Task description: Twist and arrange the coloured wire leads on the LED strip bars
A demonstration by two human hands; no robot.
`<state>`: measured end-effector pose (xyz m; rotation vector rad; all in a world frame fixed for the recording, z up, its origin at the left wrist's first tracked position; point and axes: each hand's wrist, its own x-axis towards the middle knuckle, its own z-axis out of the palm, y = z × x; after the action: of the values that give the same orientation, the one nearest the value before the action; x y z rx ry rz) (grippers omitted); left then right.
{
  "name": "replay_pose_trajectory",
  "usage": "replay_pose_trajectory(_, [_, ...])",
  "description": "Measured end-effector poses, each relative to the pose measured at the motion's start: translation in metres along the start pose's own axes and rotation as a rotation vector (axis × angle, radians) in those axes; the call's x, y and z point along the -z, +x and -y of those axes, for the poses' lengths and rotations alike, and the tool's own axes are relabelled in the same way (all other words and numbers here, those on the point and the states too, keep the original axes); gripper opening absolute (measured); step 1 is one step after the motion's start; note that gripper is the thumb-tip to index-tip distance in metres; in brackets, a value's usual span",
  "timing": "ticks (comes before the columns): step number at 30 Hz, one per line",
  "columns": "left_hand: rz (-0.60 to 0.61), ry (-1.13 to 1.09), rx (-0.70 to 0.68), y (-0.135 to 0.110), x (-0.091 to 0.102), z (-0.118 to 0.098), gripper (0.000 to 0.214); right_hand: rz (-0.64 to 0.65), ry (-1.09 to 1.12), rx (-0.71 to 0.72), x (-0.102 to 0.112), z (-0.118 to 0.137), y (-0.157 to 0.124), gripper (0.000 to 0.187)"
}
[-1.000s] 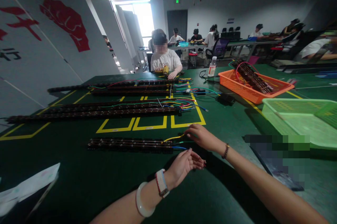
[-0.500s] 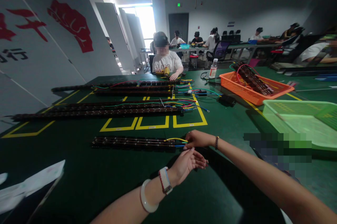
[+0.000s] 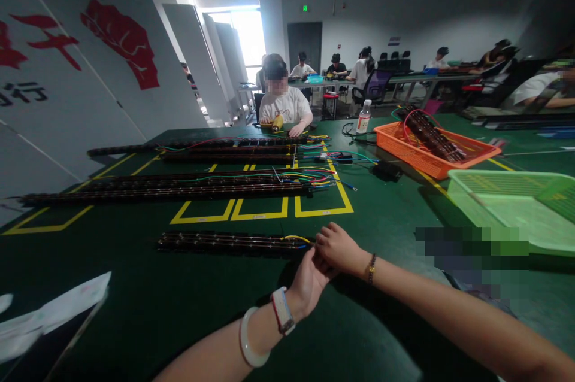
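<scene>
A short dark strip board (image 3: pixel 229 242) with rows of small metallic points lies on the green table in front of me. From its right end come a yellow wire (image 3: pixel 296 238) and a blue wire (image 3: pixel 303 246). My right hand (image 3: pixel 341 250), a beaded bracelet at its wrist, is closed in a pinch on the wire ends. My left hand (image 3: pixel 309 285), with a watch band and a white bangle, is up against it from below. Its thumb meets the wires, and its curled fingers are partly hidden behind the right hand. The wire tips are covered.
Longer wired strips (image 3: pixel 171 190) lie across yellow tape outlines beyond. An orange basket (image 3: pixel 404 151) holding another strip bundle and a green basket (image 3: pixel 503 181) stand at the right. Across the table sits a co-worker (image 3: pixel 287 103) beside a yellow tool (image 3: pixel 277 124). White paper (image 3: pixel 58 313) lies front left.
My left hand has gone from loosely spread to curled, its fingers now at the wires. My right hand has tilted and closed over the wire ends. The co-worker's yellow tool has shifted slightly left.
</scene>
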<state>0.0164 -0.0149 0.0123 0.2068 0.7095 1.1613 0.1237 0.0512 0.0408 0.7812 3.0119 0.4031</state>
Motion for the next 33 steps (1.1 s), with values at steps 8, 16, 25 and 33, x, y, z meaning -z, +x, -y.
replay_pose_trajectory(8, [-0.121,-0.056,-0.011,0.002,-0.004,-0.003,0.02,-0.064,-0.108,-0.004,-0.005,0.018,0.0,0.014])
replay_pose_trajectory(16, [-0.072,-0.046,-0.052,0.006,0.001,-0.003,0.016,-0.191,-0.056,-0.079,-0.018,0.035,-0.016,0.035])
replay_pose_trajectory(25, [-0.007,-0.027,-0.067,0.01,0.007,0.001,0.014,-0.336,0.254,-0.264,0.011,0.018,-0.042,0.025])
replay_pose_trajectory(33, [0.166,0.045,-0.078,0.009,0.005,-0.002,0.031,-0.386,0.22,-0.37,0.009,0.019,-0.081,0.018])
